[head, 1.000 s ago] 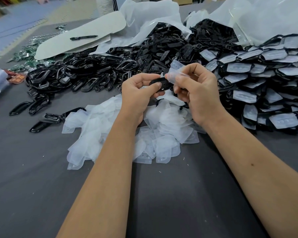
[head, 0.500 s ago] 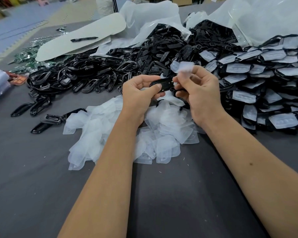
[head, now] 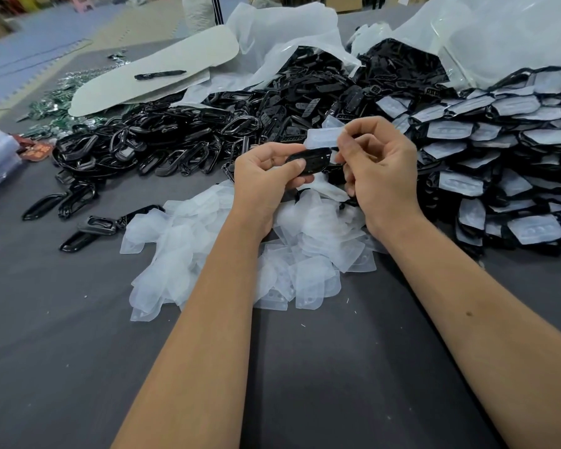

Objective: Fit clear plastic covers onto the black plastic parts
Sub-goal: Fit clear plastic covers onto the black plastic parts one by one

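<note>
My left hand (head: 266,179) pinches one black plastic part (head: 310,159) at its left end, thumb on the near face and fingers curled behind, so its long side runs left to right in front of me. My right hand (head: 381,171) pinches a clear plastic cover (head: 321,138) between thumb and forefinger just above the part, the cover's lower edge close to the part's upper edge; I cannot tell whether they touch yet. To do this step well, I judge that I should square the cover to the part first, matching its long edge to the part's long edge, then seat one end and press along toward the other instead of pushing the whole face at once, since the thin cover looks likely to bow or skew. My left grip should stay out at the end so my thumb does not block the seat. Both hands hang above the loose heap of clear covers (head: 240,254) lying on the grey worktop (head: 62,351) just near of them. The pile of bare black parts (head: 182,144) lies to the far left, and the stack of covered parts (head: 499,157) sits to the right, where I expect this one belongs once the cover sits flush. A black pen (head: 159,74) rests on a pale board (head: 162,72) at the far left.
</note>
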`<action>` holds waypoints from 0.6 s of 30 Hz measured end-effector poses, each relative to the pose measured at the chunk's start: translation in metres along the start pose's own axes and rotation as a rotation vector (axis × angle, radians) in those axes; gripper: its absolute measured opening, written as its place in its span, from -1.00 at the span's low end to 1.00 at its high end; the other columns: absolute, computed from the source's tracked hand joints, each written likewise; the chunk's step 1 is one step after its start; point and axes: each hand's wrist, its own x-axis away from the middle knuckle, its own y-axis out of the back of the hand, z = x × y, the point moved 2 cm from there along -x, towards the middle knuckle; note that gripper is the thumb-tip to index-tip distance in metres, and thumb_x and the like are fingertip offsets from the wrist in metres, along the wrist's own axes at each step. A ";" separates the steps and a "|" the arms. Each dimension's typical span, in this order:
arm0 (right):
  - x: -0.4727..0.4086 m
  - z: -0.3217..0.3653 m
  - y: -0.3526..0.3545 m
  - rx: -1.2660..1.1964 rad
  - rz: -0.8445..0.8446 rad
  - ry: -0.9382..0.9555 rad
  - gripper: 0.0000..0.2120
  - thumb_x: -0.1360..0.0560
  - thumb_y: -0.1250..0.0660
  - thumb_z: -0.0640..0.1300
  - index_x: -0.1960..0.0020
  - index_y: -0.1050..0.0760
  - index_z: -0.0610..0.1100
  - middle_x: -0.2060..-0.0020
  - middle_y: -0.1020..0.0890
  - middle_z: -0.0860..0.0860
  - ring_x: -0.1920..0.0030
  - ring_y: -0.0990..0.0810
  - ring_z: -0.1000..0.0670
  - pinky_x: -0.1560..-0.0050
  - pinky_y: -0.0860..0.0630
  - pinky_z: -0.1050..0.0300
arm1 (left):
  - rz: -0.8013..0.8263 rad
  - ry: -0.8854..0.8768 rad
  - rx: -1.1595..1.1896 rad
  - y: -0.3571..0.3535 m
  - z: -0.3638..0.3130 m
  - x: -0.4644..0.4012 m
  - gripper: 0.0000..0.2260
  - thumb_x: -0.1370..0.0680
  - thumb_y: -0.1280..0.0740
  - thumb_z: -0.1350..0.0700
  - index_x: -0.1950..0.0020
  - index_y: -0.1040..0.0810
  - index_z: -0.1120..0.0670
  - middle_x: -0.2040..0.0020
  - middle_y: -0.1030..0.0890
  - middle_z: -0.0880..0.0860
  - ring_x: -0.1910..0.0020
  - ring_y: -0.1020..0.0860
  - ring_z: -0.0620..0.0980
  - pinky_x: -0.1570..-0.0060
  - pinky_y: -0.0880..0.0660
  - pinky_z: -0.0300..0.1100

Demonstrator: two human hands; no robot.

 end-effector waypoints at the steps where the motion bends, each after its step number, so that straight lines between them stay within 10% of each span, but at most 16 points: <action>1: 0.000 0.001 0.000 -0.030 0.017 -0.001 -0.94 -0.63 -0.40 -0.22 0.03 -0.59 -0.12 0.28 -0.61 -0.18 0.44 -0.45 -0.01 0.50 -0.38 0.16 | 0.009 0.001 0.000 0.000 0.000 0.000 -0.82 -0.55 -0.39 0.43 -0.03 -0.68 0.20 0.23 -0.72 0.07 0.33 -0.70 -0.02 0.33 -0.56 -0.31; 18: 0.000 -0.007 -0.001 0.322 -0.050 0.087 -0.89 -0.46 -0.59 -0.20 0.11 -0.66 -0.12 0.32 -0.73 0.00 0.36 -0.73 0.00 0.34 -0.67 0.04 | 0.077 0.004 0.075 -0.001 0.003 -0.005 -0.75 -0.58 -0.24 0.27 -0.01 -0.73 0.25 0.05 -0.73 0.21 0.12 -0.72 0.18 0.18 -0.64 -0.16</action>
